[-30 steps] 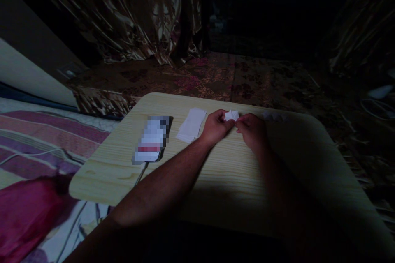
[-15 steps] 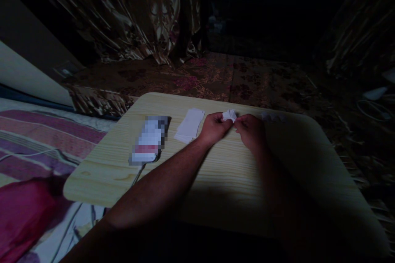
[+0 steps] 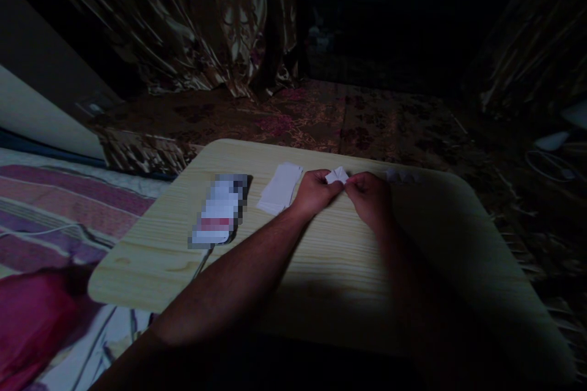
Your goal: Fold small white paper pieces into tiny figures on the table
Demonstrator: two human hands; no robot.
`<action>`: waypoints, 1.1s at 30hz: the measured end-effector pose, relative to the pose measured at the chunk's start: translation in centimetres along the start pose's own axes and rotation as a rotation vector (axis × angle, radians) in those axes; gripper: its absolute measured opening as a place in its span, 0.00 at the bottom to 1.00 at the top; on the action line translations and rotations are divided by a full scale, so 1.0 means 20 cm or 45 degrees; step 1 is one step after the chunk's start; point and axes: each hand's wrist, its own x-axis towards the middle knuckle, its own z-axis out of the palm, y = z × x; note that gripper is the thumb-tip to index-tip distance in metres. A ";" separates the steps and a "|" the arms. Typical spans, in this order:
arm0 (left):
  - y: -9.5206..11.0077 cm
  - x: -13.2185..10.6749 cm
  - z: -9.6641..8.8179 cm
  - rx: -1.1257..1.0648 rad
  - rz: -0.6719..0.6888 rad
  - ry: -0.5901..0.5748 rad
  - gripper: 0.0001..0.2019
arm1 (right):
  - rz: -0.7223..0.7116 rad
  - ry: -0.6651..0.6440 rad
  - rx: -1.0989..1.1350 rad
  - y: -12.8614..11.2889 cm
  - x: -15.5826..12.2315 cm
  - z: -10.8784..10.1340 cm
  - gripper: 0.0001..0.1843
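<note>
A small piece of folded white paper (image 3: 338, 175) with creases and pointed edges is held above the far part of the wooden table (image 3: 339, 244). My left hand (image 3: 316, 191) is closed on its left side, thumb along the near edge. On the right edge, the fingers of my right hand (image 3: 369, 194) pinch the same paper. Just left of my left hand lies a stack of white paper strips (image 3: 280, 186), slightly fanned. Beyond my right hand, several small folded paper pieces (image 3: 402, 176) sit in shadow near the table's far edge.
A pixelated phone (image 3: 219, 208) lies on the table's left, with a cable (image 3: 202, 261) at its near end. A striped bedspread (image 3: 68, 195) and a pink cloth (image 3: 36, 324) are at the left. Patterned curtains (image 3: 238, 18) hang behind; the right side is dark.
The folded paper has turned a little and its top now looks more pointed and flatter. Both hands keep hold of it, with small finger movements. The view has shifted slightly.
</note>
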 end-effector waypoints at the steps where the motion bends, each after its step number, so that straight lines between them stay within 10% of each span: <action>1: 0.00 0.00 0.00 -0.016 -0.010 -0.001 0.10 | -0.019 0.012 0.008 0.00 0.00 0.00 0.07; 33: -0.01 0.02 -0.02 -0.396 -0.063 -0.071 0.06 | -0.546 0.045 0.015 0.00 -0.02 0.00 0.06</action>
